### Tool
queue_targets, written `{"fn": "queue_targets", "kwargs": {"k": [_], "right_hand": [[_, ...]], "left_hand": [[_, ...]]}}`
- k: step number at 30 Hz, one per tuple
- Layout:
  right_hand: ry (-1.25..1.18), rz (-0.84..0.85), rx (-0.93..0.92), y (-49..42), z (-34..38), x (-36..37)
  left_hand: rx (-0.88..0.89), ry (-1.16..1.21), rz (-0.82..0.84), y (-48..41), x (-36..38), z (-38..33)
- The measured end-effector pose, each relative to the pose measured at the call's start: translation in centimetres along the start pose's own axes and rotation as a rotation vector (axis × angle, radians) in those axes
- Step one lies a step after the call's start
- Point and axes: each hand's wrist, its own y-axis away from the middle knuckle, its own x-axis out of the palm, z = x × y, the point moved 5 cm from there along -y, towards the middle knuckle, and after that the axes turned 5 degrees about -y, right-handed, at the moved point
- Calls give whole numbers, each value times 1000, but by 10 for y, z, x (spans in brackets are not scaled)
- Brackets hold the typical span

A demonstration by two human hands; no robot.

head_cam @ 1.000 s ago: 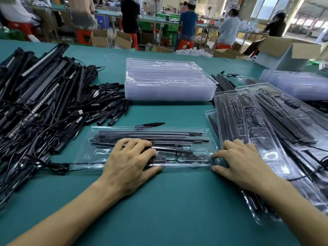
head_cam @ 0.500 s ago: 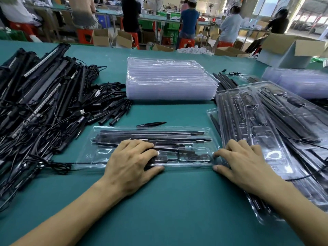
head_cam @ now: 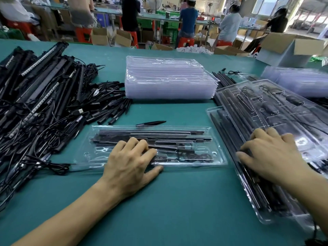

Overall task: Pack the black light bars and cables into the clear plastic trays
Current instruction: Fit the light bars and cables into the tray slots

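A clear plastic tray (head_cam: 217, 158) lies crosswise in front of me, with black light bars and a coiled cable (head_cam: 197, 156) seated in its slots. My left hand (head_cam: 129, 162) rests flat on the tray's near middle, fingers spread, gripping nothing. Over on the right, my right hand (head_cam: 271, 155) lies palm down, fingers apart, on a slanted pile of packed trays (head_cam: 266, 107). A big heap of loose black light bars and cables (head_cam: 35, 96) covers the table's left side.
A stack of empty clear trays (head_cam: 168, 80) stands behind the filled tray, and another stack (head_cam: 301, 80) sits at the far right. One loose black spike (head_cam: 150, 123) lies just beyond the tray. A cardboard box (head_cam: 287, 50) stands at the back right. People work at benches behind.
My right hand has left the right end of the front tray and moved right onto the pile of packed trays. My left hand stays on the tray.
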Motion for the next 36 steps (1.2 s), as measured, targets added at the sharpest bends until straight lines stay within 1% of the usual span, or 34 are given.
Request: {"fn": "queue_targets", "kwargs": {"k": [2,4,7,8,10,14,18,21,25,29,36], "right_hand": [[-74,-37,-46,-4,13,-4],[-261,-61,-167,-5,35,-7],[-546,-16,-360,0,80,-11],[-615,-13,-411,2,95,-13],[-676,-5,-484,2,126,-13],[-575,-34,-537,-8,164,-12],[-591,-29,-544,-11,173,-12],[-532,-33,-545,-10,177,-16],[-443,-47,-507,-8,188,-26],[-427,-28,-485,-3,199,-29],[-488,29,-486,-1,200,-20]], "left_hand": [[21,19,12,-1,1,0],[28,47,24,-2,3,0],[2,107,58,-1,5,2],[-10,126,76,-1,6,3],[-20,143,100,-2,8,4],[-16,134,87,-4,6,3],[-48,202,48,-4,3,6],[-72,247,32,-3,3,7],[-72,242,11,-3,1,6],[-60,234,-23,-3,0,5],[-23,157,-11,-1,4,6]]}}
